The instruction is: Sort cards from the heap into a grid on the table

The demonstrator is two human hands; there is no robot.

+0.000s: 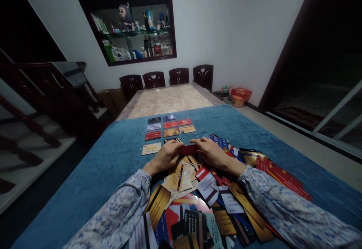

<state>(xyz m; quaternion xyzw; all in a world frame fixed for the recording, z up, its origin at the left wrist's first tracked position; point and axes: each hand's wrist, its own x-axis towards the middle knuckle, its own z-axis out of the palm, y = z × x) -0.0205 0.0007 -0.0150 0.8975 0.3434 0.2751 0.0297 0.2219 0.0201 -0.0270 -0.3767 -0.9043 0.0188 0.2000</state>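
A dark red card point(189, 150) is held between my two hands, above the front of a laid-out group of cards. My left hand point(166, 155) has its fingers closed on the card's left end. At the right end, the fingers of my right hand point(212, 152) grip it too. Just beyond my hands, cards lie in rough rows, among them a black-and-white patterned card point(172, 140), a cream card point(151, 148) and a gold card point(171, 132). Below my wrists spreads a loose, overlapping pile of cards, with a gold card point(158, 205) and a white card point(230, 200) near its top.
A blue cloth point(113, 173) covers the near part of the long table, and a pale patterned surface point(172, 96) shows at its far end. Several dark chairs point(178, 76) stand behind it. More cards, including red ones point(283, 177), lie beside my right forearm.
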